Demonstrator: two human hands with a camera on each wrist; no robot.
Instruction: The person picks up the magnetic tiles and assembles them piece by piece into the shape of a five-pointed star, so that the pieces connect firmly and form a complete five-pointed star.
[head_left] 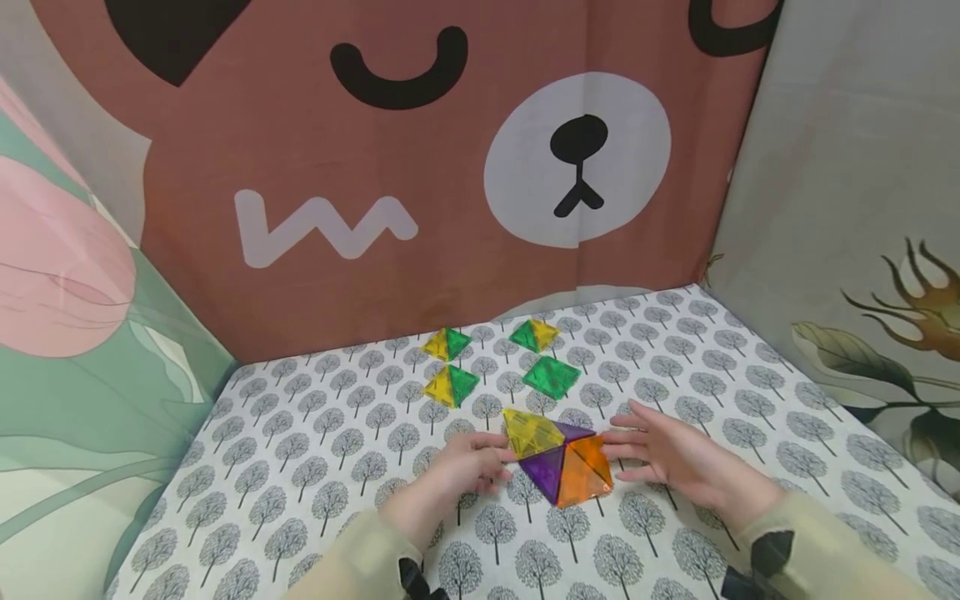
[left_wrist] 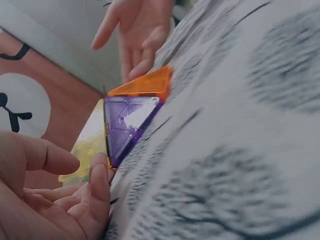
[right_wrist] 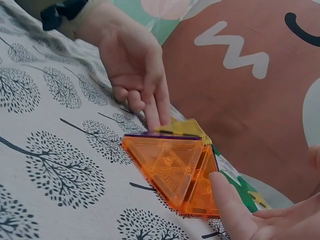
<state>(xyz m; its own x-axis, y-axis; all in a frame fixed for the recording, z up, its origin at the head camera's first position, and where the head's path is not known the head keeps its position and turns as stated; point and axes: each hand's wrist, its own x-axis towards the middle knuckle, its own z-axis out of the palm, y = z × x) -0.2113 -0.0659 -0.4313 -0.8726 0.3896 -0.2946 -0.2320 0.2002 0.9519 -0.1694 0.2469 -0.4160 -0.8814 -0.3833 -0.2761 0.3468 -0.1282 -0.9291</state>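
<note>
Yellow [head_left: 531, 433], purple [head_left: 546, 472] and orange [head_left: 585, 472] see-through triangular magnetic tiles stand joined in one raised shape on the tree-print cloth. At its left, my left hand [head_left: 467, 467] has its fingertips against or very near the yellow side, fingers loosely bent. On the opposite side my right hand [head_left: 671, 454] is spread, its fingertips beside the orange tiles. The right wrist view shows one right finger [right_wrist: 230, 202] at the edge of an orange tile [right_wrist: 167, 162]. In the left wrist view a purple tile [left_wrist: 127, 122] faces the camera. The shape's far side is partly hidden.
Behind the shape sit several smaller tile pieces: yellow-green ones [head_left: 447, 343] [head_left: 452, 387] at left, another yellow-green piece [head_left: 534, 335] at right, and a green piece [head_left: 552, 377]. A bear-print curtain [head_left: 360, 167] hangs behind the cloth [head_left: 315, 467], with printed curtains at both sides.
</note>
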